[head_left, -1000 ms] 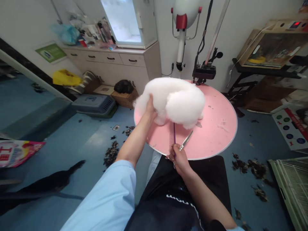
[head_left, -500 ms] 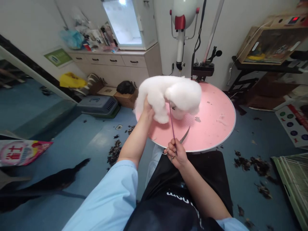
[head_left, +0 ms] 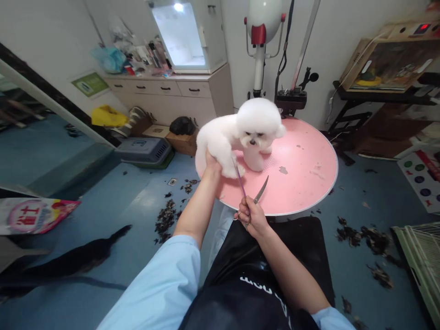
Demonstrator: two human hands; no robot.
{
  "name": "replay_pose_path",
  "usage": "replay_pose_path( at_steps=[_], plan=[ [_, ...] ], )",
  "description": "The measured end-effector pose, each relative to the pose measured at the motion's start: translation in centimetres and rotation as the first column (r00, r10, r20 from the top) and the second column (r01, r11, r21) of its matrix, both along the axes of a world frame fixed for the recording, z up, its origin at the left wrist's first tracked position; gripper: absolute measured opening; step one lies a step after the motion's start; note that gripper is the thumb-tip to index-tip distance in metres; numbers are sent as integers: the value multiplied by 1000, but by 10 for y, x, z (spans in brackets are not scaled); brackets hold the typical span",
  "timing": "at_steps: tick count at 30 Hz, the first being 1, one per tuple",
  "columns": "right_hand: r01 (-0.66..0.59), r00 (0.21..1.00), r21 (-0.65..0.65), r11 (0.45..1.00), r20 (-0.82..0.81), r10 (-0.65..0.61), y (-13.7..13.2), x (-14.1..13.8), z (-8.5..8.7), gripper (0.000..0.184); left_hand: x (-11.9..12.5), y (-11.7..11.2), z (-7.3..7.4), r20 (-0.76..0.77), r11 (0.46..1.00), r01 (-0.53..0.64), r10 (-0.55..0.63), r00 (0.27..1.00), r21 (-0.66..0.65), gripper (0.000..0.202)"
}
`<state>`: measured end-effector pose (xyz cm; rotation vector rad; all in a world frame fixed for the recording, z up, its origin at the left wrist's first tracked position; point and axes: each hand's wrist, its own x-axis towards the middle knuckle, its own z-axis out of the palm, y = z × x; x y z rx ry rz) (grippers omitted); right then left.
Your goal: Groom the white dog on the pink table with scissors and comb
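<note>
A fluffy white dog (head_left: 220, 133) is on the round pink table (head_left: 302, 183), its head raised and its face towards me. My left hand (head_left: 213, 164) is closed around the dog's hind leg, fingers partly buried in the fur. In my right hand (head_left: 253, 217), near the table's front edge, are curved scissors (head_left: 261, 189) and a thin purple comb (head_left: 241, 181) seen edge-on. The scissor blades point up and away, over the table. The comb's far end reaches the fur of the hind leg.
A grooming arm with a black holder (head_left: 291, 98) and a white-and-red dryer (head_left: 259, 34) stand behind the table. Dark hair clumps (head_left: 167, 217) litter the floor. A black animal (head_left: 82, 254) is at the lower left. A green wire-topped cage (head_left: 419, 256) stands right.
The dog has lifted its head and turned its face towards me. The comb tip has shifted left, from below the head to the hind leg. My left hand stays on that leg.
</note>
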<state>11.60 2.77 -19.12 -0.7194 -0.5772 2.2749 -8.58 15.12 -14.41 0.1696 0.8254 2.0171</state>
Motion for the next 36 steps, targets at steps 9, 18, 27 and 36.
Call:
replay_pose_path(
  at_steps=[9,18,27,36],
  plan=[
    [34,988,-110,993,-146,-50,-3,38,-19,53,12,8,-28,30,984,-167,165,986,56,29],
    [224,955,57,973,187,-231,-40,93,-34,62,-23,-17,-32,-60,987,-130,136,989,91,32],
    [97,721,504,858,559,-409,-69,103,-51,60,-5,-43,-21,-17,990,-75,78,997,123,21],
    [-390,-177,478,787,799,-574,39,212,-2,27,-50,-45,-1,-9,990,66,-66,998,126,48]
  ],
)
